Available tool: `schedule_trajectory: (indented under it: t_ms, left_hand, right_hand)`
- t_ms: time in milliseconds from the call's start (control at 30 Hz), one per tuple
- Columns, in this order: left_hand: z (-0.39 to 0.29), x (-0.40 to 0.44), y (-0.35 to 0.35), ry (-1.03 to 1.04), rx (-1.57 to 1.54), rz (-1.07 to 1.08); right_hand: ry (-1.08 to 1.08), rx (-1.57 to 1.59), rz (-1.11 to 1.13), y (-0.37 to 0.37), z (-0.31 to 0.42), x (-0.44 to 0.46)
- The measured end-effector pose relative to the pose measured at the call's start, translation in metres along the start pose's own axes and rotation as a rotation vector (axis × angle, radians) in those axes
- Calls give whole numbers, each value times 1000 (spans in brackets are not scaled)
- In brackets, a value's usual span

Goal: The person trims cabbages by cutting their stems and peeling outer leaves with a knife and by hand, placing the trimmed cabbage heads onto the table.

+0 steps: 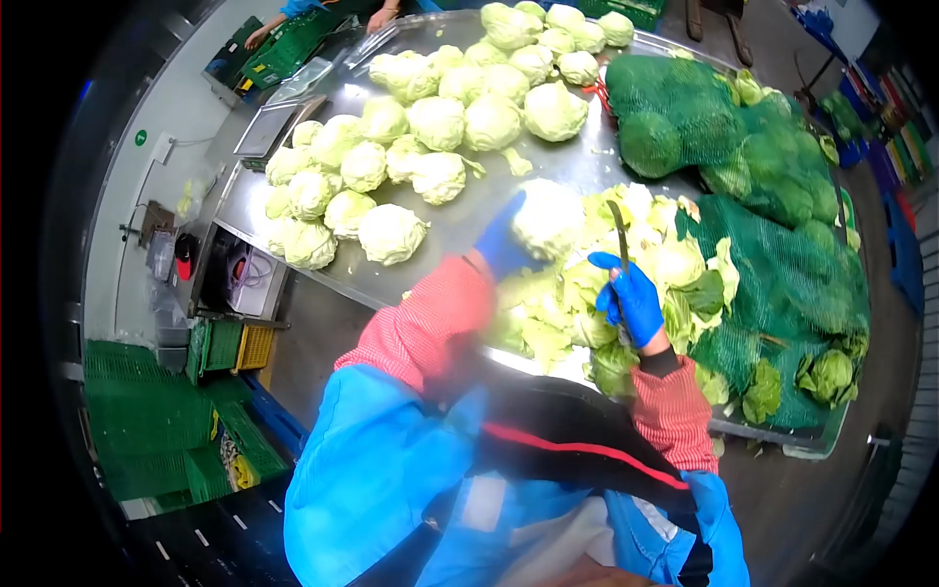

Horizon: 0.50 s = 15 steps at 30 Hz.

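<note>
My left hand, in a blue glove, holds a pale cabbage by its left side above the metal table. In my right hand, also gloved in blue, is a knife with its dark blade pointing up and away from me. The blade is apart from the cabbage, to its right. Beneath and around both hands lies a heap of loose cabbage leaves. Several trimmed cabbages are gathered on the far and left parts of the table.
Green net sacks of cabbages fill the table's right side, with another net nearer me. A scale stands at the left edge. Green crates are at the far left, near another person's hand. More crates stand below left.
</note>
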<state>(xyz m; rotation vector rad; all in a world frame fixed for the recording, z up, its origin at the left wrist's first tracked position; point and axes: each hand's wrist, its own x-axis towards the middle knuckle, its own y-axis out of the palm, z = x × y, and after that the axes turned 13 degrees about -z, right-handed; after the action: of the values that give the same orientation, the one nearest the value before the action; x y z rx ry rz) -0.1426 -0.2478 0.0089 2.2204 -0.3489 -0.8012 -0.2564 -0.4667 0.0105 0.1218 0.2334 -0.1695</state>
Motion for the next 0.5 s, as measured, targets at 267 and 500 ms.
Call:
schedule_trajectory:
  t_ms: [267,500]
  left_hand:
    - [-182,59,-52,417,-43,-445]
    - [-278,94,-71,778,194,-832]
  right_hand:
    - [64,-43,-86,-12,-32,-3]
    - [134,-26,-86,-7,-43,7]
